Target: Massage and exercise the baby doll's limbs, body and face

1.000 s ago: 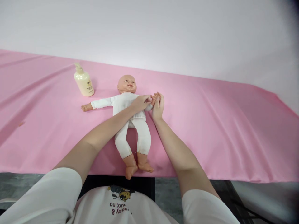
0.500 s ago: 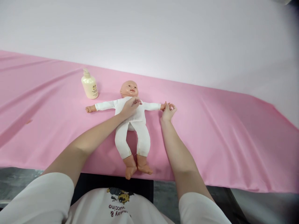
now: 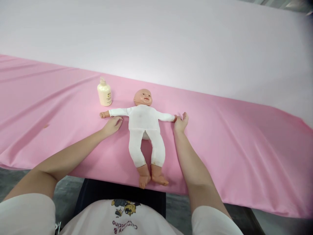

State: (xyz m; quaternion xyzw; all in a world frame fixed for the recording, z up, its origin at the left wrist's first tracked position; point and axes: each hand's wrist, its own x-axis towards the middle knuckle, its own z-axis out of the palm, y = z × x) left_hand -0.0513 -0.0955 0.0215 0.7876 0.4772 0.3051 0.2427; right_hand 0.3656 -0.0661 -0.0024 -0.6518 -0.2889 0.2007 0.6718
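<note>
Baby doll [image 3: 144, 125] lies face up on the pink sheet [image 3: 232, 137], centre of view, head toward 12 o'clock, feet toward 6 o'clock at the sheet's near edge. White one-piece suit, bare head, hands and feet. Both doll arms stretched straight out, 1 toward 9 o'clock, 1 toward 3 o'clock. Legs slightly spread, bare feet [image 3: 153, 179] just at the front hem of the sheet.

Left hand [image 3: 112, 125] at 9 o'clock of the doll's torso, palm down on the sheet, fingers loosely extended and together, holding nothing. It sits just below the doll's outstretched sleeve, close to it; contact with the sleeve cannot be told. Fingertips point toward the doll's body.

Right hand [image 3: 181, 123] at 3 o'clock of the doll, at the tip of the doll's other arm. Fingers curled, thumb up; it meets the doll's small hand, but whether it actually pinches it or only touches is not clear at this size.

Lotion pump bottle [image 3: 104, 93], cream coloured, upright on the sheet at 10 o'clock of the doll's head, near but apart from it, well clear of both hands.

Sheet is wrinkled in long folds running left to right. Pale wall [image 3: 156, 42] fills the view beyond 12 o'clock. Person's white short sleeves and printed white shirt [image 3: 122, 218] at 6 o'clock, bottom of view.
</note>
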